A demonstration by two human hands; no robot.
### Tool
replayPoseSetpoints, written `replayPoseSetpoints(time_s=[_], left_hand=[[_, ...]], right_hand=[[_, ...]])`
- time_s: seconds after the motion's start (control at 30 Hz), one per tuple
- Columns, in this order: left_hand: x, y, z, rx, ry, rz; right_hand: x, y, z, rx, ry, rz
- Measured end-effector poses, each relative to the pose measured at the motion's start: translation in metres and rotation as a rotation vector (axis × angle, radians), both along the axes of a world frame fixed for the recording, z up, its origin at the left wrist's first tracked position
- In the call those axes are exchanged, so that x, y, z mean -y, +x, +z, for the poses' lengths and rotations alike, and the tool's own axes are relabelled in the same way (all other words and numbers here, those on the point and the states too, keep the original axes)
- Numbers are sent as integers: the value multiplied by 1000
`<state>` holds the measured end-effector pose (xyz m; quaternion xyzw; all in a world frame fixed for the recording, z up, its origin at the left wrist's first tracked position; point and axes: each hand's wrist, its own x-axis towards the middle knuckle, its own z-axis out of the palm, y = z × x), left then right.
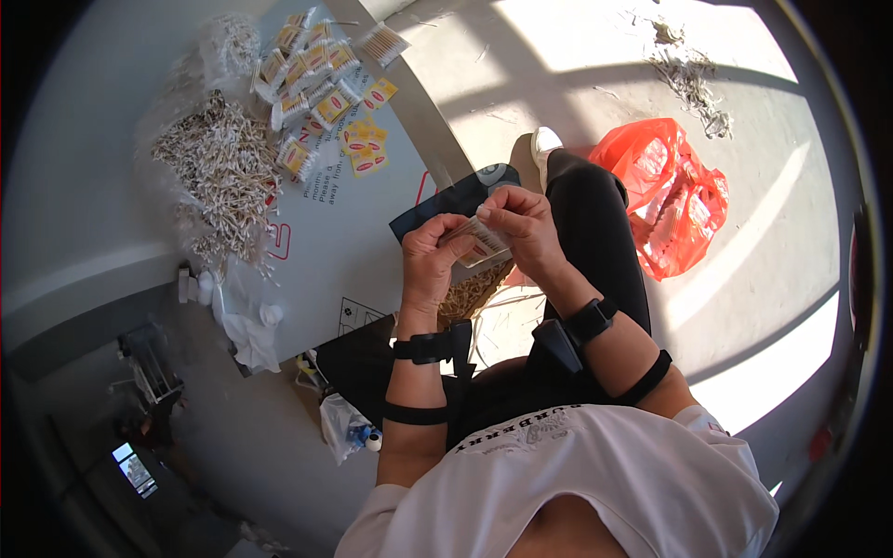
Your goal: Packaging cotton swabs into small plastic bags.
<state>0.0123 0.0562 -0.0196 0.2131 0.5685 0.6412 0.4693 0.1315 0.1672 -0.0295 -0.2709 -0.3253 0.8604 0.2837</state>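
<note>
While left hand (430,253) and right hand (523,226) fingers pinch the small swab packet (481,244) between them, keep grip even, ends level.

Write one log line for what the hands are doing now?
left hand: holds packet | right hand: pinches packet top | table: swab pile, filled packets

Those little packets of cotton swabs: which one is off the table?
The small clear packet pinched between the left hand and right hand, held over the lap. All the other packets lie in a cluster on the grey table, beside the loose swab pile.
</note>
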Motion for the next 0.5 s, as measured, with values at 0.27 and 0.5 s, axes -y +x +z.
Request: replayPoseSetpoints(time_s=[0.27, 0.5], left_hand=[[-13, -35, 3, -5, -21, 43], [-80, -148, 20, -486, -241, 83]], right_hand=[[-9, -33, 15, 225, 334, -21], [-50, -64, 1, 313, 370, -205]])
